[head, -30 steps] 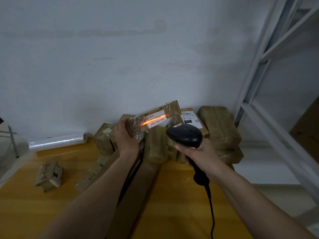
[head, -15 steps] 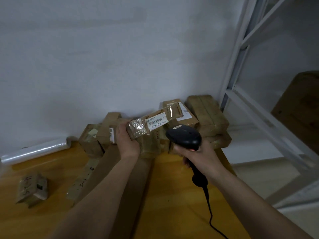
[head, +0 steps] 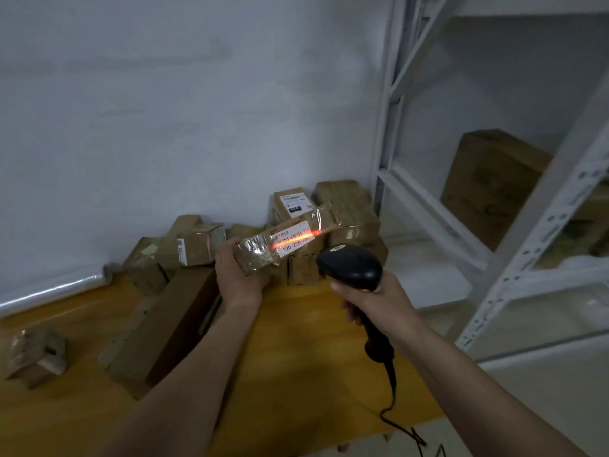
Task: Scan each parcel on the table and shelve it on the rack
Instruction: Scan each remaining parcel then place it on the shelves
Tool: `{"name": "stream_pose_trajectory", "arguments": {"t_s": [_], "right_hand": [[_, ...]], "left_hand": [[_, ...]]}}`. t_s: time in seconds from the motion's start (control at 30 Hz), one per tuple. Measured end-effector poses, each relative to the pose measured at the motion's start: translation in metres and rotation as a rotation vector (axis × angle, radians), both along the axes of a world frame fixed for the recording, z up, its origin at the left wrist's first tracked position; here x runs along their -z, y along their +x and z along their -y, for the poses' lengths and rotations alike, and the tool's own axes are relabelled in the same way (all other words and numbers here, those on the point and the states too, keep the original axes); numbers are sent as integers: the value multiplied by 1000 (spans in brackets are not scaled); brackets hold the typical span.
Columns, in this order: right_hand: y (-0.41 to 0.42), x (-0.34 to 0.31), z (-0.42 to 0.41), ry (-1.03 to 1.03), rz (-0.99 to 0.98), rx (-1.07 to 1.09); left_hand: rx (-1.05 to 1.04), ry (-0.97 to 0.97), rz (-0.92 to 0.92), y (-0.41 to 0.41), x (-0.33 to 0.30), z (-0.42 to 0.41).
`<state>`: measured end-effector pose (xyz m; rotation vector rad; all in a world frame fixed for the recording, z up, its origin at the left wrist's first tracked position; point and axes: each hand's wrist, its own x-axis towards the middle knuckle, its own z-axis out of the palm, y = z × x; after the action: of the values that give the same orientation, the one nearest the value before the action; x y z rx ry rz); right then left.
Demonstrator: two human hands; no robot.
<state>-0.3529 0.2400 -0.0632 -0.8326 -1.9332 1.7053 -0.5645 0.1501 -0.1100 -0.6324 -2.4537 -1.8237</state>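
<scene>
Left hand (head: 238,281) grips long brown tape-wrapped parcel (head: 288,240) above worktop's far edge; right hand (head: 379,300) clasps black handheld scanner (head: 351,266); red beam crosses parcel's white label (head: 294,239).

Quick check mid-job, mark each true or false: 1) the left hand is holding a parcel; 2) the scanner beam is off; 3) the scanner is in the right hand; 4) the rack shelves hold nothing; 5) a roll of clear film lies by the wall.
1) True: the left hand grips a long taped parcel by its end.
2) False: a red beam crosses the parcel's white label.
3) True: the right hand grips the black scanner.
4) False: a large brown box sits on the rack.
5) True: the film roll lies on the table against the wall.
</scene>
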Motion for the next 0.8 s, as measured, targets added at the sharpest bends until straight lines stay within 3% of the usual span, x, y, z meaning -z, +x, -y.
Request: {"name": "stream_pose_trajectory", "arguments": {"t_s": [0.23, 0.5, 0.8], "right_hand": [[110, -8, 3, -62, -30, 103], [220, -18, 7, -109, -82, 222], [343, -20, -1, -121, -165, 422]], "left_hand": [[127, -192, -38, 107, -6, -5], [595, -428, -8, 209, -14, -7], [820, -365, -88, 328, -40, -52]]}}
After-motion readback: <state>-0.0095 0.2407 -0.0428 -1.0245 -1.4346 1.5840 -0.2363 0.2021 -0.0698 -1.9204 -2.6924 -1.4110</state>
